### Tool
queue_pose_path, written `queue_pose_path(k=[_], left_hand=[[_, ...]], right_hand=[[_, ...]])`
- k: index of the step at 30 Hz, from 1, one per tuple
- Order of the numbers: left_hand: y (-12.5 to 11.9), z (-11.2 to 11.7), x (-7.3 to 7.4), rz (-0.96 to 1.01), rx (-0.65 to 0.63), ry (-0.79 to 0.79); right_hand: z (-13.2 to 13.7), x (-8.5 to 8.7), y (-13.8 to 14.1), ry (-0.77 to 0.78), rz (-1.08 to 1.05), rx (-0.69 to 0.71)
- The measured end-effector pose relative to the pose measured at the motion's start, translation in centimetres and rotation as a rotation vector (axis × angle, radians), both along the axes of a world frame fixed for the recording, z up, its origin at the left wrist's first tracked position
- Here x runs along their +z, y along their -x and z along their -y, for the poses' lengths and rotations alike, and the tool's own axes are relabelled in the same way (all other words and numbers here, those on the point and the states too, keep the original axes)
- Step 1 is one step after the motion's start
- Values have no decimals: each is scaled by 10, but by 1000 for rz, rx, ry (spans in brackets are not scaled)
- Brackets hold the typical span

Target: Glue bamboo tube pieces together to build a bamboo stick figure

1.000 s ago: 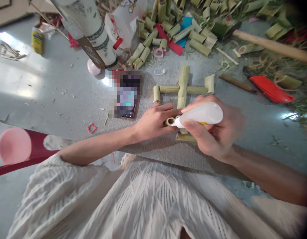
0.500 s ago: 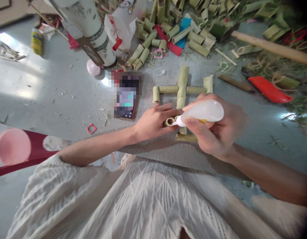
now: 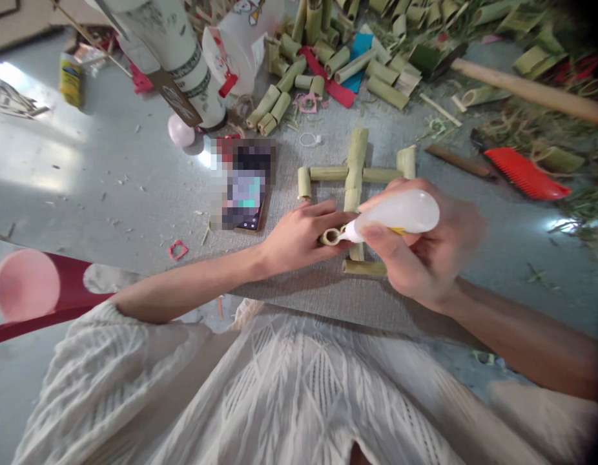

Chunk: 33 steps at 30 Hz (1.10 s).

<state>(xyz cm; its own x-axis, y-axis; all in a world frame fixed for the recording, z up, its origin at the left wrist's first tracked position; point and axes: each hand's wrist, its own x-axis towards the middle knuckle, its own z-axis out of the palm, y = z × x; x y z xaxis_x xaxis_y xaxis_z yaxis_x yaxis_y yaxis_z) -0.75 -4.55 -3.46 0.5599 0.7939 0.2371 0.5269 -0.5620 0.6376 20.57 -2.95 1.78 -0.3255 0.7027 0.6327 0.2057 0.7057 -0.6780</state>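
My right hand (image 3: 425, 248) is closed around a white squeeze bottle (image 3: 400, 214), its nozzle touching the open end of a short bamboo piece (image 3: 330, 236). My left hand (image 3: 299, 236) pinches that piece and steadies it on the grey mat (image 3: 303, 290). Beyond my fingers lies a frame of green bamboo sticks (image 3: 356, 169), a long upright stick crossed by a horizontal one with short pieces at both ends. Another bamboo stick (image 3: 364, 267) lies below my right hand.
A phone (image 3: 245, 187) lies left of the frame. At the back are a heap of cut bamboo pieces (image 3: 328, 58), a white roll (image 3: 183, 58), a long wooden pole (image 3: 531, 90) and a red comb-like tool (image 3: 526, 173). A pink cup (image 3: 25, 284) is near left.
My right hand has tilted the bottle up slightly; the nozzle stays at the bamboo piece. My left hand has not moved.
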Motion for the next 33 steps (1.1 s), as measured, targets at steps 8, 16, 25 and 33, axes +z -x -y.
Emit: queue_pose_path(k=[8,16,25,33], left_hand=[[0,-1,0,-36,0,12],[0,-3,-2,-43,-11,30],[2,-3,-3,-42,-22,33],[1,-1,-1,-15,-4,11]], right_hand=[[3,4,-1,4,43,2],[1,1,3,-12,-34,54],[1,2,3,-13,-36,49],[-1,4,2,-19,-5,11]])
